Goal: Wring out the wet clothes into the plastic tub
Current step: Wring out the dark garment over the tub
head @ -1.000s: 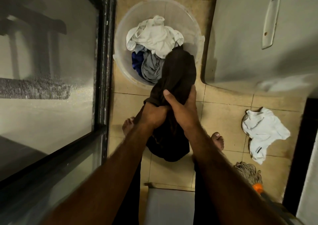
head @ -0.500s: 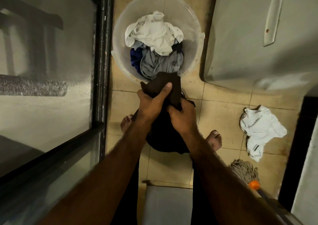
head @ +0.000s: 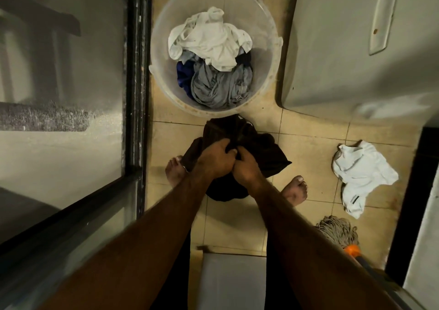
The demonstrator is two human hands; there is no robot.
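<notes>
Gripping the dark brown garment point(head: 240, 141) with both fists, you hold it bunched above the floor tiles point(head: 306, 157), just on the near side of the translucent plastic tub point(head: 273, 48). Your left hand point(head: 215, 159) and right hand point(head: 245, 168) touch each other, both clenched into the cloth, which hangs down below them between your bare feet. The garment's upper edge reaches close to the tub's near rim but lies outside it. Inside the tub sit a white garment point(head: 209, 39) on top, a grey one point(head: 218, 86) nearer you, and a blue one point(head: 184, 72) at the tub's left. To the tub's right, well apart on the tiles, lies a white shirt point(head: 361, 174), with a mop head point(head: 337, 230) nearer you than that.
</notes>
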